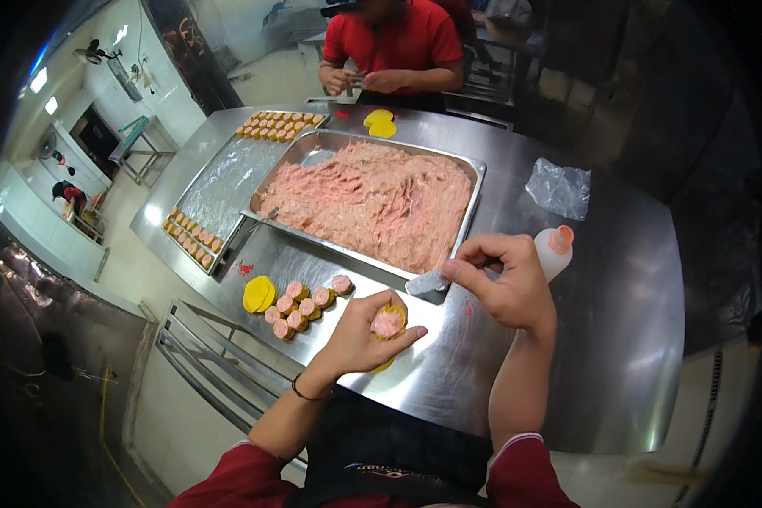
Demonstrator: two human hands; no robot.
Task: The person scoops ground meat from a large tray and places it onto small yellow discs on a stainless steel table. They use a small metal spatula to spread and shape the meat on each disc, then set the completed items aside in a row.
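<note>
In my left hand sits a dumpling, a yellow wrapper cupped around pink minced filling, with my fingers curled about it. My right hand pinches a small flat spreading knife, its blade smeared with filling, at the near right corner of the meat tray. The deep metal tray holds a broad mass of pink minced meat. Left of my left hand, several finished dumplings stand grouped on the steel table, beside a small stack of round yellow wrappers.
A white squeeze bottle with an orange top stands by my right hand. A crumpled clear plastic bag lies farther right. A film-lined tray carries rows of dumplings at both ends. Across the table, a person in red works near more yellow wrappers.
</note>
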